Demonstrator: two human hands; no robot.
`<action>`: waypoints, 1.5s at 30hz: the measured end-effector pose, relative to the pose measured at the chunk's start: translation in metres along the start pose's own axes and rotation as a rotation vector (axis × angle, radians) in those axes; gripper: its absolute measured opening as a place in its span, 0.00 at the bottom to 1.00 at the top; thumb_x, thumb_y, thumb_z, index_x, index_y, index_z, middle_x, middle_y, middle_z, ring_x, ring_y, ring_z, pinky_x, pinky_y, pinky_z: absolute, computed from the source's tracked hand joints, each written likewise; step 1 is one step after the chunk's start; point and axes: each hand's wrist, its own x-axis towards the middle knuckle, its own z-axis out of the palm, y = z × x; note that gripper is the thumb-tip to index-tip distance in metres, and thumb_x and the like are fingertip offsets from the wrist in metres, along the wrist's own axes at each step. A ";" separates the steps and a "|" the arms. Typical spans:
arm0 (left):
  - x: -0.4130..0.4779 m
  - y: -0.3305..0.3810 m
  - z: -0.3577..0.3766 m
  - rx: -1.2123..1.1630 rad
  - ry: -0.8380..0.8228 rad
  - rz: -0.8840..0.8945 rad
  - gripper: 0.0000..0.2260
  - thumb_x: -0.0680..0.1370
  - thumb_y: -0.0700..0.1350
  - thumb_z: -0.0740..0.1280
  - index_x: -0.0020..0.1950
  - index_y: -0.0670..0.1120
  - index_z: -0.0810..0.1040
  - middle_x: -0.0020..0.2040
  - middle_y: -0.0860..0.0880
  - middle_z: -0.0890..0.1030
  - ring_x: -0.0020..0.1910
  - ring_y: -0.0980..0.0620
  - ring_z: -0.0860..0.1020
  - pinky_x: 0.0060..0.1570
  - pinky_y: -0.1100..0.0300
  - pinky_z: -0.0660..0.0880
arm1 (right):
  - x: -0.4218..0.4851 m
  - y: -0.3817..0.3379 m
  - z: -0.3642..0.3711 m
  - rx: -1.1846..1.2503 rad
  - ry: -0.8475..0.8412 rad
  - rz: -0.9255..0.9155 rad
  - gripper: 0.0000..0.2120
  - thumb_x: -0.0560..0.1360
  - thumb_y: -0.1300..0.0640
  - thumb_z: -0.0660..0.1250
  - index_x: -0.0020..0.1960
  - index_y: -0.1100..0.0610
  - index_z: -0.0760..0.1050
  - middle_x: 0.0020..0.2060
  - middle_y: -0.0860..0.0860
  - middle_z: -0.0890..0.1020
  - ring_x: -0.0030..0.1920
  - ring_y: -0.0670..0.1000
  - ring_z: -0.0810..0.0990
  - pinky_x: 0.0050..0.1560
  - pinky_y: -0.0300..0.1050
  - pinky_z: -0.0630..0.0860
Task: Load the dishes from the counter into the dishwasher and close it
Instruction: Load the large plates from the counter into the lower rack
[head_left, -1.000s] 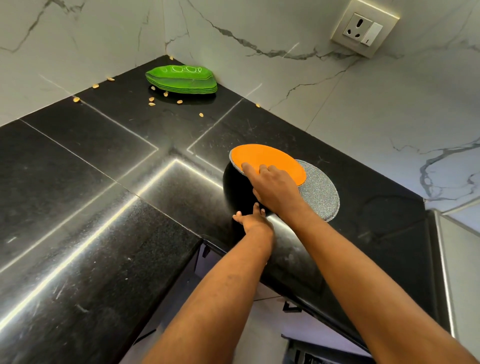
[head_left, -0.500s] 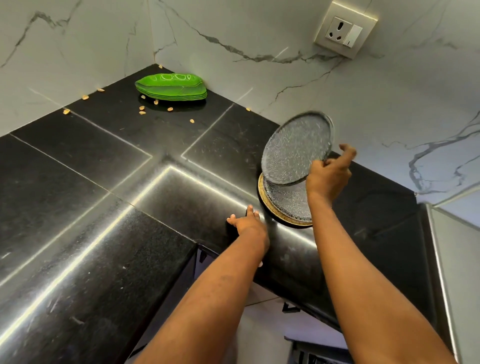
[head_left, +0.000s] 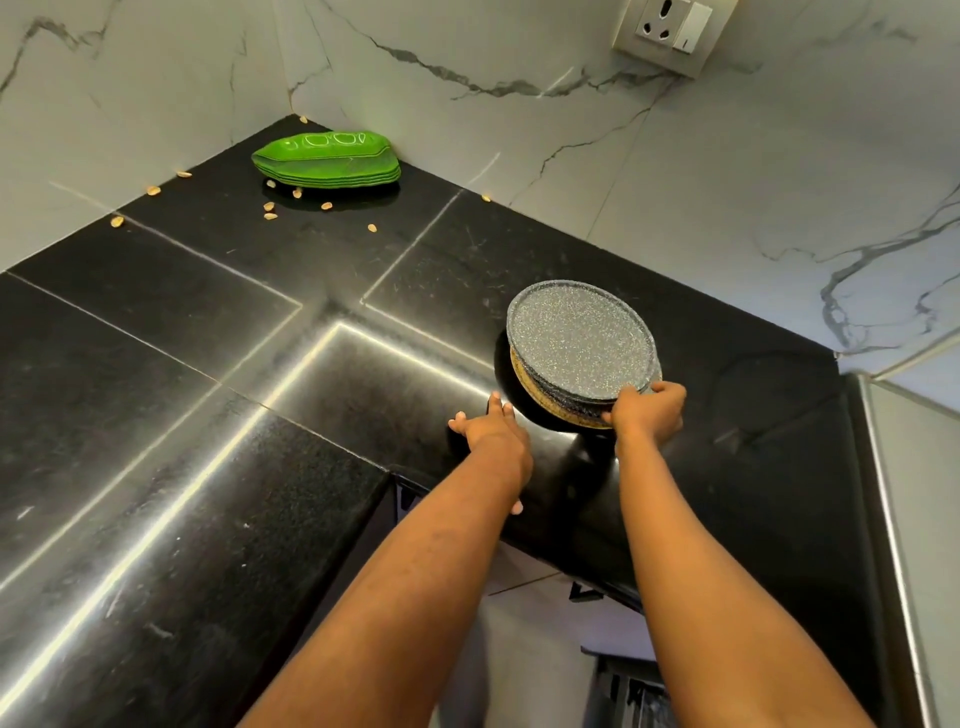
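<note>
Lowered grey plate (head_left: 576, 338) sits rim-gripped by right hand (head_left: 649, 410); left hand (head_left: 488, 426) spread on counter (head_left: 208, 415) edge.

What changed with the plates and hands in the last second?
The right hand lifted the top plate, tilted it, then laid it flat on the stack, whose near edge it grips; orange no longer shows, only speckled grey. The left hand stayed on the counter, the green plates in the corner.
</note>
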 end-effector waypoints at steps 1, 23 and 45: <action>0.002 0.000 0.001 0.009 0.001 0.000 0.53 0.71 0.59 0.75 0.80 0.40 0.43 0.80 0.42 0.36 0.78 0.38 0.38 0.70 0.32 0.59 | -0.004 0.000 -0.003 -0.062 0.012 -0.023 0.14 0.73 0.63 0.64 0.58 0.56 0.70 0.56 0.58 0.76 0.55 0.64 0.79 0.54 0.56 0.77; 0.010 0.002 0.005 0.061 0.017 0.003 0.51 0.70 0.61 0.75 0.81 0.43 0.48 0.80 0.43 0.39 0.77 0.38 0.35 0.69 0.30 0.61 | -0.024 -0.026 -0.007 -0.949 -0.293 -1.148 0.02 0.78 0.58 0.63 0.49 0.56 0.70 0.41 0.54 0.79 0.40 0.60 0.79 0.36 0.47 0.66; -0.012 -0.002 0.019 -0.079 0.106 -0.040 0.54 0.72 0.62 0.72 0.80 0.42 0.39 0.80 0.41 0.38 0.78 0.33 0.49 0.75 0.39 0.53 | -0.036 0.047 -0.100 -1.015 0.107 -1.142 0.14 0.62 0.74 0.71 0.35 0.58 0.70 0.23 0.55 0.73 0.24 0.57 0.74 0.25 0.43 0.66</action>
